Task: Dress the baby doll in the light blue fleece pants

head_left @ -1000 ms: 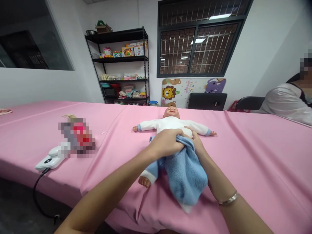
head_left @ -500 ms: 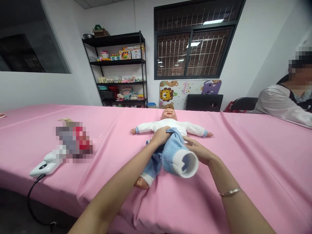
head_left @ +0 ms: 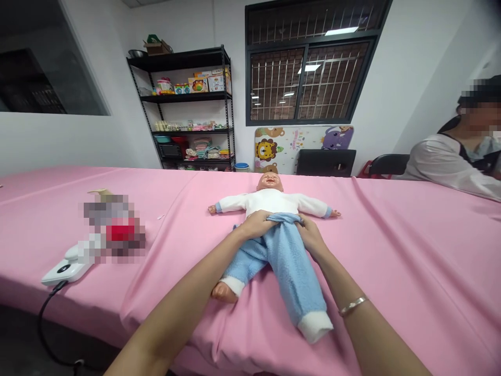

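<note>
Long table (head_left: 410, 245), draped in pink cloth, spans the whole view; its near edge falls out of frame at the bottom. Baby doll (head_left: 270, 201) lies on its back near the table's middle, arms spread flat, head away from the wearer, which leaves the waist and legs within reach. Blue trousers (head_left: 291, 266) are on the doll's lower half: one leg shows a bare foot at the cuff, the other lies flat and slack with a white cuff and no foot visible, so whether a leg fills it cannot be told. Left hand (head_left: 256, 225) and right hand (head_left: 309, 236) each pinch the waistband at the doll's waist, one per side, holding it level. Fingertips are buried in fabric. Left of the doll, a white device (head_left: 64, 269) with a cable sits by a pixelated patch, unreadable. A seated person (head_left: 454, 162) is cut off at far right.
</note>
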A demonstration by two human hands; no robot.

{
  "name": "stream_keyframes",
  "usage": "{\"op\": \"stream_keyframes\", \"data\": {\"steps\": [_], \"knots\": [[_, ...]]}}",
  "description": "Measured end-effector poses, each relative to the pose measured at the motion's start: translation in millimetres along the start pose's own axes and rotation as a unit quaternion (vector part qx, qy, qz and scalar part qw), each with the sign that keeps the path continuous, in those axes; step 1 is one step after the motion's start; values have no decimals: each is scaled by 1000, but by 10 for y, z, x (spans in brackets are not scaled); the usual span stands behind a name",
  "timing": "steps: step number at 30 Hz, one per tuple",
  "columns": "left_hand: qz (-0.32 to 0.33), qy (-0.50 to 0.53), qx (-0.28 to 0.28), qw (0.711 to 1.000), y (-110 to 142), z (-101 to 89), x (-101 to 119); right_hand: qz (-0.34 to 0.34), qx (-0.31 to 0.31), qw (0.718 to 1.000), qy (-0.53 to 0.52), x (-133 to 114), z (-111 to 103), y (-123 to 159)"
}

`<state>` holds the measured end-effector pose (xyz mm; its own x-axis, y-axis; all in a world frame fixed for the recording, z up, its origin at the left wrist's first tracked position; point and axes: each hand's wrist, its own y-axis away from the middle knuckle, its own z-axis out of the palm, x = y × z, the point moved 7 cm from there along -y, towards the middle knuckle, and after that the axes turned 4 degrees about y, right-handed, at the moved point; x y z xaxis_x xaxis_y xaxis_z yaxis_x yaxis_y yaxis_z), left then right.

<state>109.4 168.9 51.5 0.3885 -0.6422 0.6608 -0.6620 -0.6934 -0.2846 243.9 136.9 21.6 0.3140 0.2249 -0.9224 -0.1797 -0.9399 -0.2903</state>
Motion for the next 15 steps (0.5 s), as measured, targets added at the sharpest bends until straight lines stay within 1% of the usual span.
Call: {"op": "stream_keyframes", "data": {"steps": [2, 4, 6, 8, 11, 13, 15], "knots": [[1, -43, 11, 999, -21, -20, 47, 19, -24, 999, -19, 51, 34, -4], [-13, -125, 25, 992, -76, -54, 109, 34, -35, 998, -43, 78, 46, -11], [-29, -227, 41, 972, -168, -93, 183, 56, -34, 996, -55, 108, 37, -19], [-29, -325, 54, 944, -282, -107, 254, 80, -34, 994, -65, 138, 27, -22], [-1, -412, 55, 910, -435, -31, 275, 104, -39, 990, -87, 184, 14, -18], [6, -440, 39, 897, -489, 67, 209, 103, -39, 989, -102, 208, 5, -18], [20, -458, 31, 888, -498, 165, 154, 88, -27, 990, -110, 219, -9, -22]]}}
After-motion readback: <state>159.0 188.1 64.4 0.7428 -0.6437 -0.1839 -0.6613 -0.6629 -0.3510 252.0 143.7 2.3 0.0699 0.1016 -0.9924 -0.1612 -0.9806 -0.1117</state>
